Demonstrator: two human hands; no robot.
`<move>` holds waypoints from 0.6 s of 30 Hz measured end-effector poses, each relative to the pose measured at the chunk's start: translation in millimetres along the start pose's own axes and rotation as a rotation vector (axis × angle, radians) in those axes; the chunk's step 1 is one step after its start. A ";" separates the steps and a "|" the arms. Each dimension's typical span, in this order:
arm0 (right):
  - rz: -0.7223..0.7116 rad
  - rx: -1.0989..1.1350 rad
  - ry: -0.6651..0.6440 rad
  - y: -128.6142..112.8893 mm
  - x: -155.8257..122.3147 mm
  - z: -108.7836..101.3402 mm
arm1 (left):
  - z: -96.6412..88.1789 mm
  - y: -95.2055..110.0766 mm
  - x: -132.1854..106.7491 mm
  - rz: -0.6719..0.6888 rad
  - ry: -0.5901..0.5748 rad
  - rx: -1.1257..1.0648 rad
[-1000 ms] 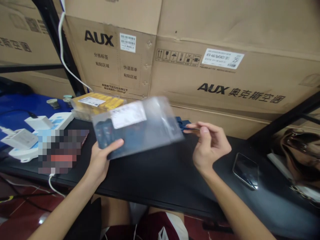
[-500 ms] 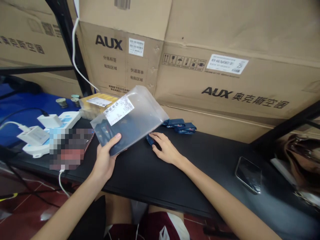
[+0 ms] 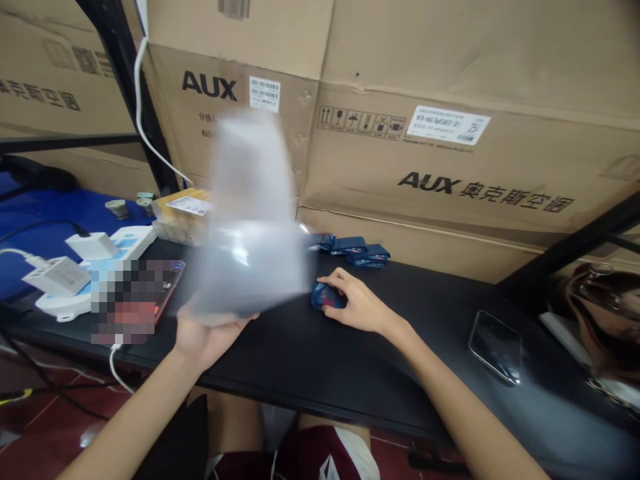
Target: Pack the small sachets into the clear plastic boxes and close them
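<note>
A frosted plastic bag point(image 3: 255, 200), smeared by motion, stands tilted up over the black table. My left hand point(image 3: 213, 333) grips it from below at its lower edge, and its contents do not show clearly. To the right, my right hand point(image 3: 357, 300) is closed on a small dark blue packet point(image 3: 324, 295), low over the tabletop. Several similar blue packets point(image 3: 357, 248) lie in a row behind that hand, against the cardboard box.
Large cardboard boxes point(image 3: 450, 147) wall off the back of the black table point(image 3: 400, 373). At left are a white power strip point(image 3: 125, 243) with chargers, a phone point(image 3: 167, 287) on a cable, and a yellow-filled clear pack point(image 3: 175, 217). Another phone point(image 3: 495, 347) lies at right.
My left hand has turned the bag, so its labelled face no longer shows and it stands more upright. My right hand has moved slightly right with the blue packet, away from the bag.
</note>
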State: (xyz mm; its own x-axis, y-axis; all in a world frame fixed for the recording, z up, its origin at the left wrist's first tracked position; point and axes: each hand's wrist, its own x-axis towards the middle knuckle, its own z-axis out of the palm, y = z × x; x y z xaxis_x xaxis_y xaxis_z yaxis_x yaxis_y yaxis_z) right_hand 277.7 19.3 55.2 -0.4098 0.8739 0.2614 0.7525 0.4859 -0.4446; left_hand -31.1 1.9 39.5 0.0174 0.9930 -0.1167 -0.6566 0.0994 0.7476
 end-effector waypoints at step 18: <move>0.016 0.696 0.766 2.0 -5.4 -56.6 | 7.2 -2.9 0.2 -0.044 0.009 0.154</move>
State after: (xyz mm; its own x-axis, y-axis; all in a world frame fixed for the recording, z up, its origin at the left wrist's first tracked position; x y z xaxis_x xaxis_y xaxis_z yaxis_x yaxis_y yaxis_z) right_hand 310.6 14.8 101.4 0.2186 0.7552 0.6180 0.1908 0.5880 -0.7860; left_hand -23.8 2.3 42.1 0.0362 0.9869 -0.1571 -0.5321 0.1521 0.8329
